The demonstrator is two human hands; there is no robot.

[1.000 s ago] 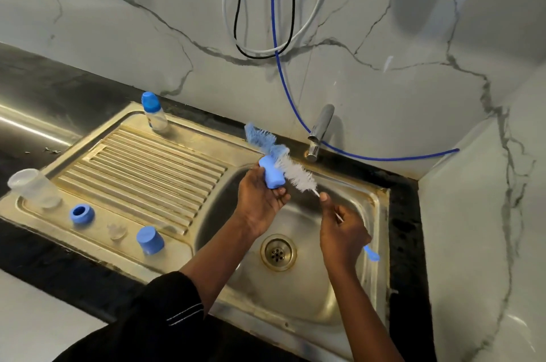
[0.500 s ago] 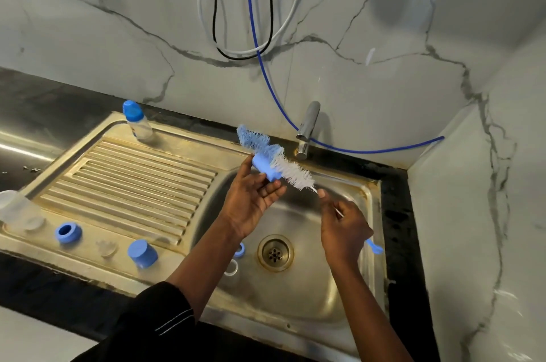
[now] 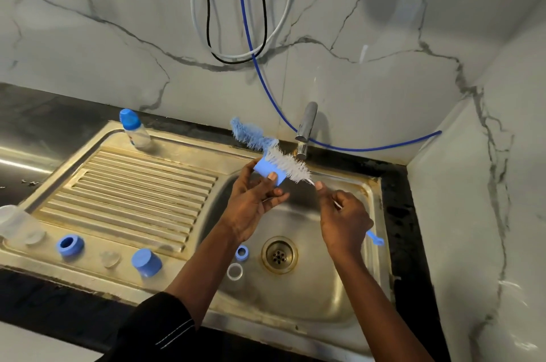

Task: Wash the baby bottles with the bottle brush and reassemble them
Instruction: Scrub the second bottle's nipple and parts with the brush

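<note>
Over the sink basin (image 3: pixel 301 299), my left hand (image 3: pixel 251 202) holds a blue bottle cap (image 3: pixel 267 169) between thumb and fingers. My right hand (image 3: pixel 342 222) grips the wire handle of the bottle brush (image 3: pixel 283 162), whose blue and white bristles lie against the cap. An assembled baby bottle (image 3: pixel 133 129) with a blue cap stands at the back of the drainboard. At the front of the drainboard are a clear bottle body (image 3: pixel 17 225), a blue ring (image 3: pixel 70 246), a clear teat (image 3: pixel 110 259) and a second blue cap (image 3: pixel 146 261). A blue ring (image 3: pixel 242 252) and a clear ring (image 3: pixel 235 271) lie in the basin.
The chrome tap (image 3: pixel 305 131) stands just behind the brush. A drain (image 3: pixel 279 255) sits in the basin floor. Blue, white and black hoses (image 3: pixel 245 36) hang on the marble wall. A side wall (image 3: pixel 487 214) closes the right. The ribbed drainboard (image 3: pixel 133 190) spreads left.
The view has shifted, so the sink sits a little lower and the two rings in the basin show. The cap has turned in my left hand; the brush stays against it.
</note>
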